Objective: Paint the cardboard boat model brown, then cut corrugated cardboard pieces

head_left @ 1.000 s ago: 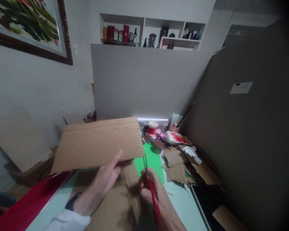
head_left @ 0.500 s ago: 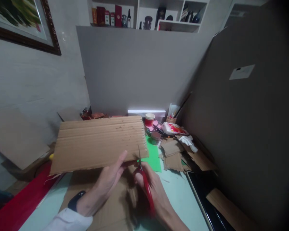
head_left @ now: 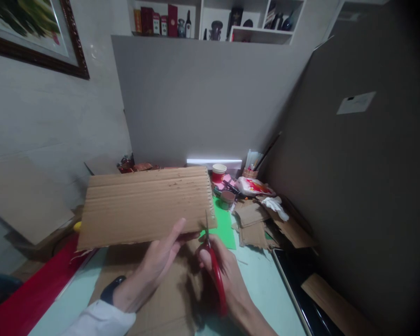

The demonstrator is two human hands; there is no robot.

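A wide corrugated cardboard sheet point(head_left: 143, 205) is held up over the table, its right edge ragged. My left hand point(head_left: 164, 254) grips its lower edge, thumb on the face and fingers underneath. Red-handled scissors point(head_left: 217, 280) are in my right hand point(head_left: 224, 270), with the blades pointing up at the sheet's lower right corner. One blade shows in front of the cardboard; the other is hard to make out. Below both hands lies a larger piece of cardboard point(head_left: 154, 308).
Right of the sheet are green paper point(head_left: 226, 228), a red-and-white cup point(head_left: 219, 173), a small jar point(head_left: 227, 199), cardboard scraps point(head_left: 254, 233) and crumpled tissue point(head_left: 276, 207). A black glossy panel point(head_left: 290, 284) lies at the right, red material point(head_left: 38, 289) at the left.
The sheet, the scissors and my right hand have shifted slightly to the right in view. Both hands keep their holds.
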